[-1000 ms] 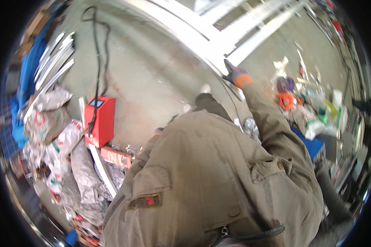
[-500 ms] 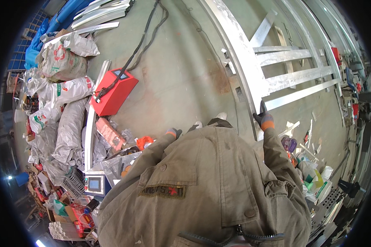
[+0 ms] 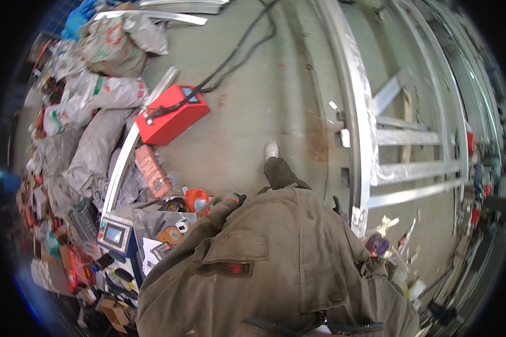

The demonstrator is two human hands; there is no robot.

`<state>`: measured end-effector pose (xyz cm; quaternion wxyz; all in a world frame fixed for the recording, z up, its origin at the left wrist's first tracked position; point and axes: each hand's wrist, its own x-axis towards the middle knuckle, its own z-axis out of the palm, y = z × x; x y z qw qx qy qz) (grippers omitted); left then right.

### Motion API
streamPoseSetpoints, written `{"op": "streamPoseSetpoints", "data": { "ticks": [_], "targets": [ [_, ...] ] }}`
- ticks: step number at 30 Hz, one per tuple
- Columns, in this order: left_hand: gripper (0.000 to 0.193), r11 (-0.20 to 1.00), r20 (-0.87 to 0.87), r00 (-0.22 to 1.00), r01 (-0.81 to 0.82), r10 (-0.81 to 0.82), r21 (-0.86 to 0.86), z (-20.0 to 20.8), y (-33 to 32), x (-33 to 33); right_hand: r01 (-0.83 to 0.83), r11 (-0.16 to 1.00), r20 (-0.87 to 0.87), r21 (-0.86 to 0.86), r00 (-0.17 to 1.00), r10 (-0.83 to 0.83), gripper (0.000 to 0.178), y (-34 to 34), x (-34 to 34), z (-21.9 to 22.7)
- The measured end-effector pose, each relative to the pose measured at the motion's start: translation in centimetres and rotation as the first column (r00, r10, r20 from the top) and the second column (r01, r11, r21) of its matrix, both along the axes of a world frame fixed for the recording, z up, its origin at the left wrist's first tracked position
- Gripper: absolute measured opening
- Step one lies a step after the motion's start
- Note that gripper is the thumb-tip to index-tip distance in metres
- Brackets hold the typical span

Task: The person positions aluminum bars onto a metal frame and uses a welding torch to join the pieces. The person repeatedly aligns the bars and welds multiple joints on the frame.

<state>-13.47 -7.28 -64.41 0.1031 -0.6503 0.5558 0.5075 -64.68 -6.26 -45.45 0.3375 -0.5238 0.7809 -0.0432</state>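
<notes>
My left hand (image 3: 238, 199) hangs at my left side in a dark glove with an orange cuff. Its fingers are too small and blurred to read, and nothing shows in them. Close to it are an orange object (image 3: 197, 199) and a cluttered clear plastic-covered surface. At my right side, only a dark gloved part of my right hand (image 3: 337, 204) shows past the jacket; the rest is hidden. Just right of that hand, apart from it, runs the long silvery metal beam (image 3: 358, 101) of a frame with several crossbars (image 3: 413, 172).
A red box-shaped machine (image 3: 173, 117) with a black cable (image 3: 239, 59) stands on the floor ahead left. White sacks (image 3: 115, 92) pile up beyond it. A control box with a screen (image 3: 115, 234) sits near left. Scraps (image 3: 385, 227) lie by the frame's near end.
My right hand has come off the metal beam and dropped back to my side. One shoe has stepped forward, and the view has shifted. My left hand still hangs low.
</notes>
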Motion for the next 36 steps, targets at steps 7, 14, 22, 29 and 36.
{"op": "streamPoseSetpoints", "data": {
  "ticks": [7,14,22,29,36],
  "targets": [
    [0.064,0.939,-0.074,0.937,-0.343,0.34,-0.026,-0.5,-3.4,4.7,-0.109,0.989,0.279,-0.097,0.951,0.132,0.058,-14.4,3.5,-9.1],
    [0.066,0.791,0.043,0.794,-0.607,0.606,0.069,3.3,-8.3,12.1,-0.637,0.758,0.021,0.142,0.767,0.641,0.056,-36.4,11.5,-8.6],
    [0.046,0.574,0.078,0.573,-0.785,0.816,-0.234,12.1,-13.6,14.7,-0.854,0.495,-0.111,0.16,0.483,0.869,0.06,-55.4,36.7,-6.9],
    [0.043,0.602,0.119,0.593,-0.762,0.797,-0.237,10.8,-16.1,22.1,-0.95,0.304,-0.123,-0.068,0.31,0.943,0.071,-58.9,59.8,-4.9],
    [0.04,0.738,0.066,0.739,-0.673,0.671,0.036,14.4,-21.0,35.5,-0.945,0.29,-0.085,0.149,0.28,0.956,0.078,-54.2,75.0,-6.8]
  ]
}}
